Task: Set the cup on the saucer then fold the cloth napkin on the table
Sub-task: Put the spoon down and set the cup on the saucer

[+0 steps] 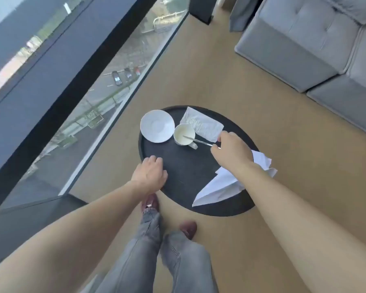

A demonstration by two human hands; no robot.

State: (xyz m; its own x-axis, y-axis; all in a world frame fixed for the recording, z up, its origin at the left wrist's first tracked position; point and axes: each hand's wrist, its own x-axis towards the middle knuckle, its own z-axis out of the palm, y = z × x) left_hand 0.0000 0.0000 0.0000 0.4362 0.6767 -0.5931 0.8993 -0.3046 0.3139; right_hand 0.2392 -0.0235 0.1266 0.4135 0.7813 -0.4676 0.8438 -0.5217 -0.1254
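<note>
White cup (pixel 184 134), saucer (pixel 157 126) and napkin (pixel 226 185) on black table (pixel 184 172).

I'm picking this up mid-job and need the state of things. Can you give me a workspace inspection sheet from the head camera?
Surface: round black table, dark top, on a tan floor.
Job's things: white cup stands on the table beside the empty white saucer, not on it; a metal spoon rests in the cup. White cloth napkin lies loosely at the near right edge, partly under the right forearm.
Clutter: paper napkin behind the cup.
Grippers: right hand pinches the spoon's handle end; left hand rests on the table's near left edge, holding nothing.
Cables: nothing seen.
Surroundings: floor-to-ceiling window on the left, grey sofa on the far right.
</note>
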